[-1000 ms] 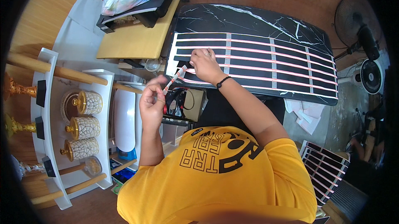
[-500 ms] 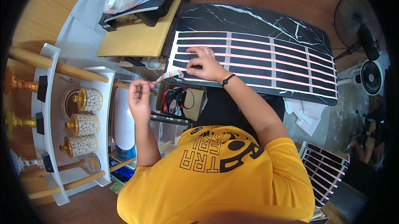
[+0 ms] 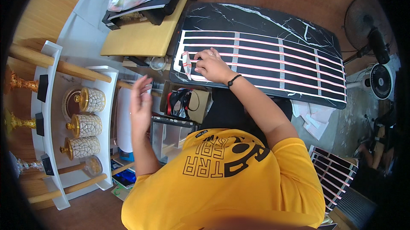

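Observation:
A black panel [image 3: 258,48] lies on a dark marble-patterned table, with long white-and-red strips [image 3: 260,56] running along it and grey bands crossing them. My right hand [image 3: 212,67], wearing a dark bracelet, rests on the panel's left part, fingers bent and apart with the tips touching the surface. Beside those fingertips a short loose end of white-and-red strip [image 3: 186,65] is folded across the panel's left edge. My left hand [image 3: 141,95] is raised off the table's left side, fingers apart and slightly blurred, holding nothing.
A cardboard box [image 3: 197,106] with red and black items stands below the table's edge. To the left is a white shelf [image 3: 103,144] with gold-lidded jars [image 3: 88,126]. A yellow side table [image 3: 136,42] adjoins at the back. Fans [image 3: 381,80] and a second striped panel [image 3: 331,174] are right.
My left hand has let go of the strip's loose end and drawn back, opening. That end now lies folded on the panel. My right hand has lowered its fingers onto the panel.

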{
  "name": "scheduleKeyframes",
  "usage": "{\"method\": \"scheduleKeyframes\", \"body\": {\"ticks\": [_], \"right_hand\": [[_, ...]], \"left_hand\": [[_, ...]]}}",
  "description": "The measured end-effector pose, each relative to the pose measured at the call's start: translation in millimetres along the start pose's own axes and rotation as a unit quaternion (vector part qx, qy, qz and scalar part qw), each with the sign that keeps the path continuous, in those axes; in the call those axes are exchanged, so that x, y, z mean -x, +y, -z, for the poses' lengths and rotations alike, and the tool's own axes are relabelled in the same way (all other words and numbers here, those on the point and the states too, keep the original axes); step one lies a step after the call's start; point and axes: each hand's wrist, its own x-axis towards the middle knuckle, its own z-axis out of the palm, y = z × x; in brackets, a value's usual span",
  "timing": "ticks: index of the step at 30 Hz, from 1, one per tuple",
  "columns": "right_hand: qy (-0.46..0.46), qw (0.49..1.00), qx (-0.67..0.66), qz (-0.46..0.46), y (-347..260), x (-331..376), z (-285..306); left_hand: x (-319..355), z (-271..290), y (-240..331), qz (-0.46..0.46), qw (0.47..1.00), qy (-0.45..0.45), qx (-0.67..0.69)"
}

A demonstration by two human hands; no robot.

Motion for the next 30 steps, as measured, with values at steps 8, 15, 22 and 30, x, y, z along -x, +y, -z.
{"method": "scheduleKeyframes", "body": {"ticks": [8, 15, 22, 30], "right_hand": [[0.003, 1.000, 0.017, -0.007, -4, 0, 1], [0.027, 0.999, 0.024, -0.022, 1, -3, -2], [0.015, 0.999, 0.038, -0.024, 7, -6, -3], [0.027, 0.999, 0.018, -0.024, 2, -5, 1]], "left_hand": [[-101, -118, -43, -0.104, 0.969, 0.061, -0.216], [-59, -84, -45, -0.168, 0.940, 0.122, -0.271], [13, -43, -24, -0.014, 0.963, 0.036, -0.266], [32, -19, -19, 0.034, 0.885, -0.138, -0.444]]}}
